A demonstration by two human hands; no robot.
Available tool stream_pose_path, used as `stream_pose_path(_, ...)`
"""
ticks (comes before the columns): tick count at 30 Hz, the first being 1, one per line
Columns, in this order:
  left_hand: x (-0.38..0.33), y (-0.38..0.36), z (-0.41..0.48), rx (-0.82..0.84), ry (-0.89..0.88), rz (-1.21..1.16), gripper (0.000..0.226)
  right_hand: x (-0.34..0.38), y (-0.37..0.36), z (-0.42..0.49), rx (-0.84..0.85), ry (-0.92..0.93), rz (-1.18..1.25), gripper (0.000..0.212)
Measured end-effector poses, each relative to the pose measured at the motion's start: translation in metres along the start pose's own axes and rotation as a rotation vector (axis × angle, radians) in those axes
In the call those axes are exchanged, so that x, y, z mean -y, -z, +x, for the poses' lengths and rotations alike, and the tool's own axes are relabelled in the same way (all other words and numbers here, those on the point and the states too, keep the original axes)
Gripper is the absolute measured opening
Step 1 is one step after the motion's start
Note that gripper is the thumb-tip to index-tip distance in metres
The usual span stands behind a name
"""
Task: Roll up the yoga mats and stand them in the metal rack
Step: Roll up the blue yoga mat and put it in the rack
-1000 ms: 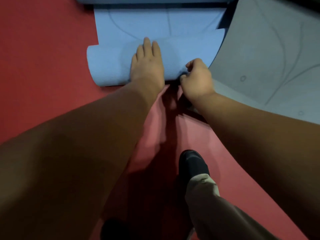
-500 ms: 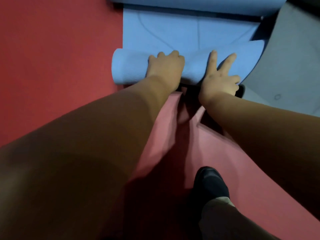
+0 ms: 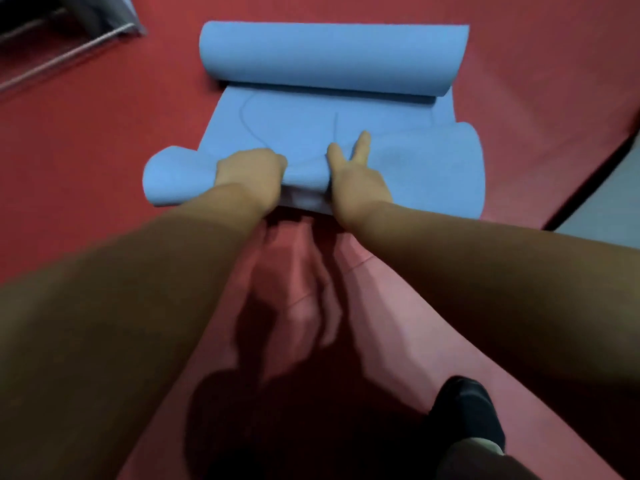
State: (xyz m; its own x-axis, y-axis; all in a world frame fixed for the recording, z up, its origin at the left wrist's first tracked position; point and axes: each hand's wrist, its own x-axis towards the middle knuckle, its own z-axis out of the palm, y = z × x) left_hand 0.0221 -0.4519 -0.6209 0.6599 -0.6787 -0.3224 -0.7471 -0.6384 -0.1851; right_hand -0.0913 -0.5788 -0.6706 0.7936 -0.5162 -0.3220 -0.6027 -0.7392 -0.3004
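A blue yoga mat (image 3: 322, 126) lies on the red floor, rolled from both ends. Its near roll (image 3: 415, 174) runs across the middle of the view and its far end curls into a second roll (image 3: 332, 57). My left hand (image 3: 249, 171) curls over the near roll left of centre and grips it. My right hand (image 3: 353, 171) rests on the same roll right beside it, two fingers stretched forward on the mat. The picture is blurred by motion.
A grey mat (image 3: 602, 206) lies at the right edge. Metal bars of a rack or frame (image 3: 59, 46) show at the top left corner. My black shoe (image 3: 467, 410) stands on the red floor at the bottom right.
The view has swung up and back, bringing the far roll and the metal bars into sight. Both hands have stayed on the near roll, which has advanced along the mat.
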Motion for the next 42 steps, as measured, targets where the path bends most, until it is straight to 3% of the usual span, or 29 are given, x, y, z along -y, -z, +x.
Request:
stream_pose_path(8, 0.140, -0.010, -0.207, 0.033, 0.339, -0.007, 0.040, 0.180, 0.012, -0.111, 0.038, 0.452, -0.338, 0.063)
stream_pose_path(10, 0.156, -0.011, -0.251, 0.018, 0.396, 0.012, 0.044, 0.209, 0.021, -0.136, 0.102, 0.560, -0.429, 0.076)
stream_pose_path(12, 0.168, -0.008, -0.288, 0.005, 0.421, 0.040, 0.043, 0.236, 0.033, -0.154, 0.259, 0.631, -0.582, 0.101)
stream_pose_path(15, 0.183, 0.000, -0.330, -0.048, 0.399, 0.115, 0.045, 0.267, 0.049, -0.182, 0.433, 0.583, -0.653, 0.112)
stream_pose_path(18, 0.196, 0.009, -0.359, -0.048, 0.349, 0.149, 0.044, 0.284, 0.054, -0.205, 0.394, 0.536, -0.582, 0.103)
stream_pose_path(22, 0.198, 0.021, -0.380, 0.031, 0.329, 0.119, 0.045, 0.279, 0.031, -0.236, 0.450, 0.412, -0.239, 0.089)
stream_pose_path(25, 0.193, 0.025, -0.392, 0.151, 0.322, 0.097, 0.050, 0.276, 0.016, -0.257, 0.380, 0.432, -0.210, 0.073)
stream_pose_path(29, 0.193, 0.029, -0.399, 0.317, 0.381, -0.044, 0.070, 0.280, 0.017, -0.271, 0.285, 0.580, -0.345, 0.054)
stream_pose_path(34, 0.199, 0.052, -0.400, 0.378, 0.447, -0.205, 0.076, 0.286, 0.045, -0.284, 0.023, 0.759, -0.510, 0.039)
stream_pose_path(37, 0.203, 0.068, -0.402, 0.352, 0.493, -0.241, 0.076, 0.283, 0.068, -0.291, -0.116, 0.820, -0.559, 0.042)
stream_pose_path(42, 0.194, 0.101, -0.409, 0.140, 0.465, -0.343, 0.071, 0.267, 0.100, -0.302, -0.389, 0.894, -0.545, 0.038)
